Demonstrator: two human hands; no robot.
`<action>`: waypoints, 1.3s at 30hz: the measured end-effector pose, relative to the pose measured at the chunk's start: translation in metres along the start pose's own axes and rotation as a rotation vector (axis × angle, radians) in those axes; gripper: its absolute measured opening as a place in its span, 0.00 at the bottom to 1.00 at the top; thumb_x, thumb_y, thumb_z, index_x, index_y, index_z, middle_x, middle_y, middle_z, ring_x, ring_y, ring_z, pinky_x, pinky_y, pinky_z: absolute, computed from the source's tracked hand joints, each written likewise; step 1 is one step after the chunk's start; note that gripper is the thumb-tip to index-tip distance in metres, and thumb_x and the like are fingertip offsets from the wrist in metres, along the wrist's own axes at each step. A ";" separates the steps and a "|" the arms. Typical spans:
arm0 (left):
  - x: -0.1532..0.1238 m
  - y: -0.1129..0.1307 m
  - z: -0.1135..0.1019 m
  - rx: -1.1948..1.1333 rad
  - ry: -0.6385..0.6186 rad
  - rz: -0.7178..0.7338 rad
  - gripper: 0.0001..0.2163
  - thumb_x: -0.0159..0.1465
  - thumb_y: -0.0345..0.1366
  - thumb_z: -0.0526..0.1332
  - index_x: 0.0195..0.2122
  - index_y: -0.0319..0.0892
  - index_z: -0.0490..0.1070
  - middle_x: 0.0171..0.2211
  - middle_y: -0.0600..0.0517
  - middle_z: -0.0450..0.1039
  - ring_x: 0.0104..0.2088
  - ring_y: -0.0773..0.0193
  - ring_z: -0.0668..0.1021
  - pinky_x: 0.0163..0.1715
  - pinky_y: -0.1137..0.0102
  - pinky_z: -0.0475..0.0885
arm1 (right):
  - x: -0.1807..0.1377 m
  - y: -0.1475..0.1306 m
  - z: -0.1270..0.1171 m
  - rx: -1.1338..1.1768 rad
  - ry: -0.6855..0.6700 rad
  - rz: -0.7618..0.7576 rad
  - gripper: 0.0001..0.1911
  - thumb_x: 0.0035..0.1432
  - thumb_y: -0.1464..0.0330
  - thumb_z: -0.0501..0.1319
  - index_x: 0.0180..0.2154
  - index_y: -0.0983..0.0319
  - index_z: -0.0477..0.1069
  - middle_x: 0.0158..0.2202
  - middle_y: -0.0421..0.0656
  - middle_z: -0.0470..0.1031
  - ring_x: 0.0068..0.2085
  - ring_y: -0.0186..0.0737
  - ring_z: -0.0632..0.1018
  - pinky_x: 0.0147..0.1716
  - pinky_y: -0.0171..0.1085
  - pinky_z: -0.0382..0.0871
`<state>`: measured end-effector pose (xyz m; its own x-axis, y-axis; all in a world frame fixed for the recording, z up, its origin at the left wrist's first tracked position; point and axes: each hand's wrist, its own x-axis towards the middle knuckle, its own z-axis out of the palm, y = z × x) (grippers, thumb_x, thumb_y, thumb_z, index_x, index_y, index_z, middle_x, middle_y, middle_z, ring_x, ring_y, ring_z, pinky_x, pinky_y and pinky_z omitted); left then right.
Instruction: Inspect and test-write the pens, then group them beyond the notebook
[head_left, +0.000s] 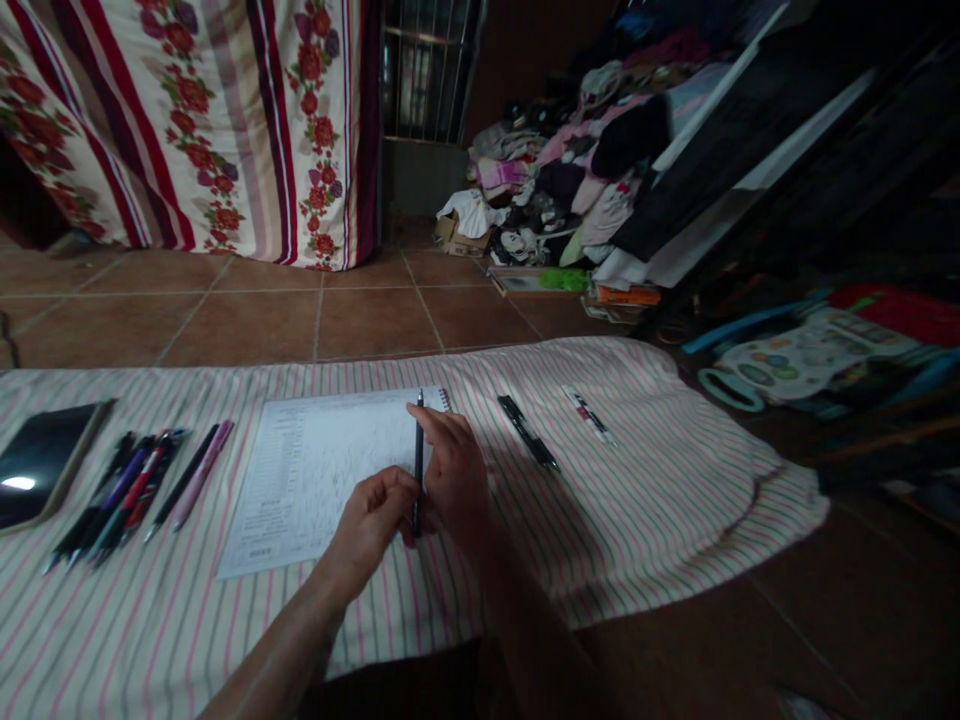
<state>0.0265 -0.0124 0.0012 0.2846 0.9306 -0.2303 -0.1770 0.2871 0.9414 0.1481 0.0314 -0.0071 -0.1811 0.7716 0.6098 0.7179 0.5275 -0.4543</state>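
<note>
Between my two hands a dark pen (419, 450) is held roughly upright in the picture, over the right part of a spiral-bound sheet of paper (330, 450). My left hand (379, 505) pinches the pen low on its barrel. My right hand (456, 465) has its fingers closed round the pen from the right, with fingertips near the upper end. Faint marks and printed text cover the paper. To the right of my hands lie a black pen (527, 433) and a white patterned pen (590, 415).
A striped cloth (645, 480) covers the surface. At left are a phone (45, 460), a bunch of several pens (120, 495), and separately a black pen (182, 482) and a pink pen (203, 474). Beyond are a floral curtain (225, 130) and piled clothes (570, 170).
</note>
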 end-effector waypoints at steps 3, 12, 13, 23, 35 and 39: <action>0.002 -0.005 -0.003 0.015 0.046 0.000 0.13 0.58 0.44 0.57 0.24 0.39 0.65 0.17 0.53 0.70 0.17 0.71 0.68 0.20 0.74 0.62 | 0.000 -0.001 0.002 0.052 0.001 0.009 0.29 0.51 0.82 0.44 0.52 0.63 0.67 0.45 0.46 0.75 0.45 0.42 0.72 0.46 0.41 0.68; 0.007 -0.008 -0.004 0.005 0.067 0.052 0.13 0.57 0.45 0.59 0.26 0.40 0.64 0.16 0.55 0.68 0.16 0.71 0.66 0.18 0.74 0.59 | 0.003 -0.011 0.005 0.216 0.072 0.136 0.23 0.54 0.77 0.45 0.48 0.62 0.69 0.44 0.46 0.76 0.46 0.40 0.74 0.48 0.41 0.67; 0.008 -0.009 -0.005 0.012 0.078 0.065 0.13 0.57 0.45 0.59 0.27 0.40 0.64 0.16 0.55 0.68 0.16 0.71 0.66 0.18 0.74 0.59 | 0.003 -0.012 0.005 0.255 0.082 0.175 0.22 0.55 0.76 0.45 0.47 0.62 0.69 0.44 0.46 0.76 0.46 0.40 0.74 0.47 0.40 0.68; 0.012 -0.017 -0.009 0.049 0.103 0.090 0.14 0.55 0.45 0.60 0.33 0.38 0.67 0.20 0.56 0.66 0.19 0.73 0.64 0.20 0.74 0.55 | 0.008 -0.014 0.009 0.598 0.177 0.419 0.12 0.60 0.64 0.53 0.45 0.60 0.62 0.37 0.45 0.78 0.37 0.37 0.78 0.36 0.35 0.71; 0.010 -0.028 -0.015 0.119 0.071 0.085 0.14 0.58 0.47 0.58 0.36 0.39 0.67 0.21 0.54 0.68 0.19 0.71 0.66 0.19 0.75 0.58 | 0.011 -0.010 0.008 0.826 0.109 0.591 0.20 0.61 0.56 0.50 0.48 0.61 0.66 0.40 0.46 0.78 0.40 0.40 0.76 0.40 0.40 0.69; 0.008 -0.027 -0.016 0.175 0.055 0.099 0.15 0.59 0.47 0.56 0.34 0.39 0.68 0.21 0.53 0.69 0.19 0.71 0.67 0.19 0.75 0.58 | 0.013 -0.012 0.003 0.866 0.111 0.623 0.20 0.60 0.56 0.50 0.47 0.61 0.67 0.40 0.46 0.78 0.39 0.39 0.76 0.40 0.39 0.69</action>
<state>0.0188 -0.0095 -0.0298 0.2214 0.9646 -0.1434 -0.0335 0.1545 0.9874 0.1345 0.0359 0.0042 0.1455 0.9783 0.1473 -0.0665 0.1582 -0.9852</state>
